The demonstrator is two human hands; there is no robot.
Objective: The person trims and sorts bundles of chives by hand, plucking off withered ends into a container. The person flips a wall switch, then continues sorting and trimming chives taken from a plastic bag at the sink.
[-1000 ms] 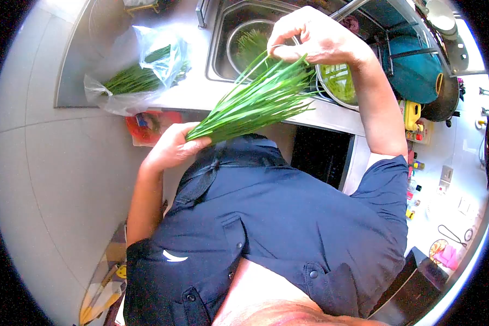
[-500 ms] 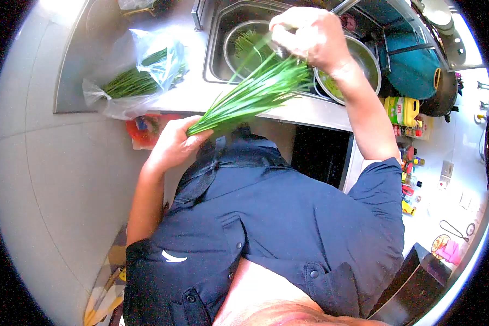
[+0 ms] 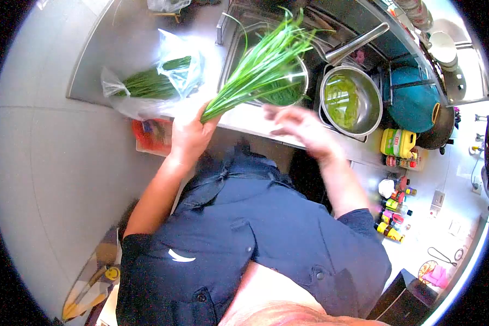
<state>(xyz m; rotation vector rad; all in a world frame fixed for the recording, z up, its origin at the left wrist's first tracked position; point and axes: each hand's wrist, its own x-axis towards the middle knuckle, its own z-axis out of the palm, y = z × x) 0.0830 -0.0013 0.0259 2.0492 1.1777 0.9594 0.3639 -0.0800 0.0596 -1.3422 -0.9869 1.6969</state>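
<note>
A bunch of long green stalks (image 3: 261,62) is gripped at its lower end by my left hand (image 3: 191,133), its loose tips fanned up over the sink. My right hand (image 3: 304,127) is beside the counter's front edge, below and right of the bunch, blurred by motion, with its fingers apart and nothing visible in them. Behind the bunch, a round metal bowl (image 3: 306,81) in the sink holds more greens. To the left on the counter, a clear plastic bag (image 3: 187,73) holds another bunch of green stalks (image 3: 146,85).
A metal basin (image 3: 370,103) with pale green pieces in liquid stands right of the sink, below the faucet (image 3: 358,43). Farther right are a teal round object (image 3: 413,106), a yellow jug (image 3: 399,143) and several bottles (image 3: 392,217). A red container (image 3: 152,136) is under the counter edge.
My left hand has raised the bunch, tips now higher over the sink. My right hand has come down from above the stalk tips toward the counter edge, its fingers opened. The view has shifted.
</note>
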